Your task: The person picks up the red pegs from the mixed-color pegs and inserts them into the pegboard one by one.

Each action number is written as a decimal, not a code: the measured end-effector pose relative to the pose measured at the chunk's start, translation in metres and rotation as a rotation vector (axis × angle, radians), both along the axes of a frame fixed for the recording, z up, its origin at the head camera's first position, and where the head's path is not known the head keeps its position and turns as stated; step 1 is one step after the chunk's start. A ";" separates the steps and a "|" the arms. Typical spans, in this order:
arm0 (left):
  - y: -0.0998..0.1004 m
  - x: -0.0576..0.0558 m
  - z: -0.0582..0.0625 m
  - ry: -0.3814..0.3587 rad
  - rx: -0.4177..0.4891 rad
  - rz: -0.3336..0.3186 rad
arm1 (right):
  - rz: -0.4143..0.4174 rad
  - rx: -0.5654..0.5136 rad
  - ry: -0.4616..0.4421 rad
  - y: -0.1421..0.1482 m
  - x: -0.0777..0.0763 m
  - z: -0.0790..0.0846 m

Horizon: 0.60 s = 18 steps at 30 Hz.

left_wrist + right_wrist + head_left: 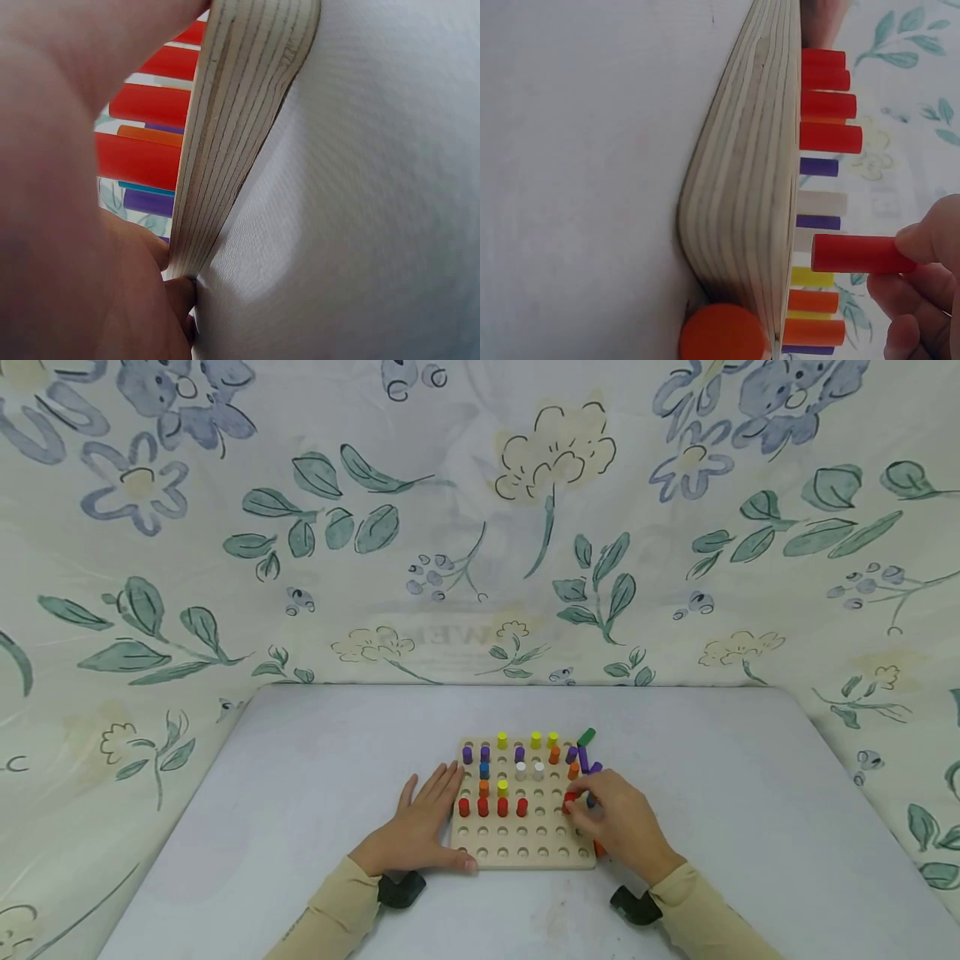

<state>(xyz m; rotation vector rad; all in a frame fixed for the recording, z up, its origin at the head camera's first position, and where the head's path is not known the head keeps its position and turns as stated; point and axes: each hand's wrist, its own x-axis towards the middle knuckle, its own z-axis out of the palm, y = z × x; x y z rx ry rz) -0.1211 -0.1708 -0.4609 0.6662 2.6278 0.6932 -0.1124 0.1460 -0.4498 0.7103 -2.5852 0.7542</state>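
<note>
A pale wooden pegboard [512, 842] lies on the table with round holes and coloured pegs standing in it. My left hand [417, 827] rests along its left side, fingers stretched at the edge and thumb at the near left corner. Between thumb and fingers my right hand [622, 818] pinches a red peg [859, 253]. That peg is upright over the right part of the board, its lower end apart from the surface in the right wrist view. Several red pegs [502, 807] stand in one row at the left. Yellow, purple, blue, white and orange pegs fill some holes farther back.
Loose pegs lie beside the board's right edge: a green peg [587, 737], a purple peg [583, 759] and an orange peg [724, 334] among them. The white table [300, 760] extends around the board. A floral cloth [480, 527] hangs behind it.
</note>
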 end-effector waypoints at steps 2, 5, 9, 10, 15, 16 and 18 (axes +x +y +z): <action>0.000 0.000 0.001 0.001 0.001 0.000 | 0.005 0.007 0.002 -0.002 0.000 0.001; 0.000 0.000 0.001 0.000 0.001 0.000 | 0.008 0.015 -0.006 -0.005 0.000 0.002; 0.000 0.000 0.001 -0.006 0.001 0.004 | 0.001 0.012 -0.045 -0.009 -0.001 0.002; 0.000 0.000 0.001 -0.007 0.000 0.004 | 0.003 0.012 -0.051 -0.010 -0.001 0.002; 0.000 0.000 0.000 -0.009 0.002 0.002 | 0.014 0.044 -0.054 -0.014 -0.001 0.002; 0.000 0.000 0.000 -0.010 0.003 0.001 | 0.014 0.049 -0.051 -0.015 -0.001 0.002; 0.000 0.000 0.000 -0.011 0.004 0.001 | 0.013 0.057 -0.054 -0.016 -0.002 0.003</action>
